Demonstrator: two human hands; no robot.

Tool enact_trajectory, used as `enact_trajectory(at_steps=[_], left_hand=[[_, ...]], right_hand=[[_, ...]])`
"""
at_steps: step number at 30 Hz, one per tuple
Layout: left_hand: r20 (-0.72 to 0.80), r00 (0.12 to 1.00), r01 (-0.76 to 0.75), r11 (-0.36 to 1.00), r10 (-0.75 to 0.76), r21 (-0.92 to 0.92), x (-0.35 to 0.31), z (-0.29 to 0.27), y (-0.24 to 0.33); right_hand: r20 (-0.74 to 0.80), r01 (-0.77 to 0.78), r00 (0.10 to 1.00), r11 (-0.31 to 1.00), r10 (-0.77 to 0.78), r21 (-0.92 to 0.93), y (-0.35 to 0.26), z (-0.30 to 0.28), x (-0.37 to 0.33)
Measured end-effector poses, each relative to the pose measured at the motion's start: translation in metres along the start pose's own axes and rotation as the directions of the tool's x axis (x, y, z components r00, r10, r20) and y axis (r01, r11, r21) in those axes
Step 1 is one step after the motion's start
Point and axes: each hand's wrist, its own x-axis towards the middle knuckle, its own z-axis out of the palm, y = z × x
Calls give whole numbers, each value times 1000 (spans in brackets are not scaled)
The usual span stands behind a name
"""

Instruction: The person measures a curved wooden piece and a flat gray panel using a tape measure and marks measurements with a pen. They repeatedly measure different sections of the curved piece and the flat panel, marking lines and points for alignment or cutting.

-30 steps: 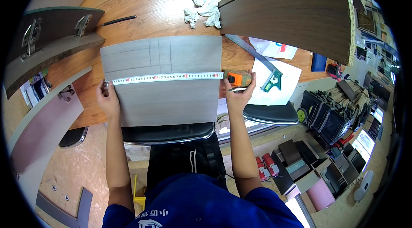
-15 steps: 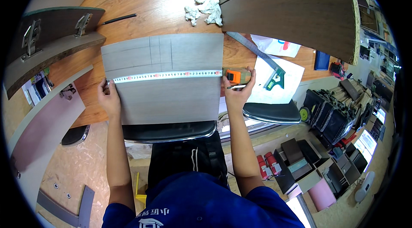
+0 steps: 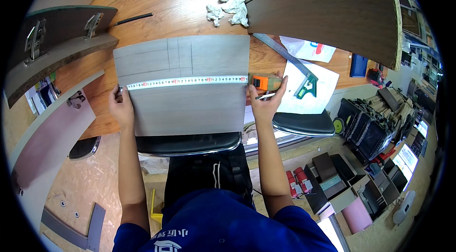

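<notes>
A grey board [image 3: 190,109] with pencil lines across its far part lies in front of me, its near edge over a black chair seat. The white blade of a tape measure [image 3: 185,81] is stretched across it from the left edge to the right edge. My left hand [image 3: 122,107] pinches the blade's end at the board's left edge. Just past the right edge, my right hand [image 3: 267,102] grips the orange and olive tape case [image 3: 264,82]. A slim pen [image 3: 265,96] is also tucked between the right hand's fingers.
A combination square [image 3: 304,81] lies on paper at right, below a large brown panel [image 3: 323,14]. Crumpled tissues [image 3: 230,5] and a black pen [image 3: 133,19] lie farther back. Panels with metal hinges [image 3: 35,41] stand at left. Black chairs [image 3: 304,124] sit by the table's near edge.
The whole view has shifted slightly. Both hands keep their hold at the board's two edges, and the tape stays stretched across it.
</notes>
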Motion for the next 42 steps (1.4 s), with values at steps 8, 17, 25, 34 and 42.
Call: enact_trajectory(at_steps=[8,17,25,34,42], left_hand=[[8,1000,-3,1000,3,18,1,-1,-2],[-3,1000,-16,1000,16,11,1,-2,-4],[62,995,88,994,-84,-68,9,-6,-9],[150,985,70,994,-81,79,19,-16,-4],[131,991,27,1000,-29,13,19,-14,-15]], right_hand=[[-5,-4,1000,1000,4,29,0,-12,5],[57,-36,998,996,31,86,3,-31,24],[86,-94,993,989,85,112,7,-31,25],[-164,242,959,970,-233,38,-8,-47,30],[547,-235,826,966,139,110,-95,-13,27]])
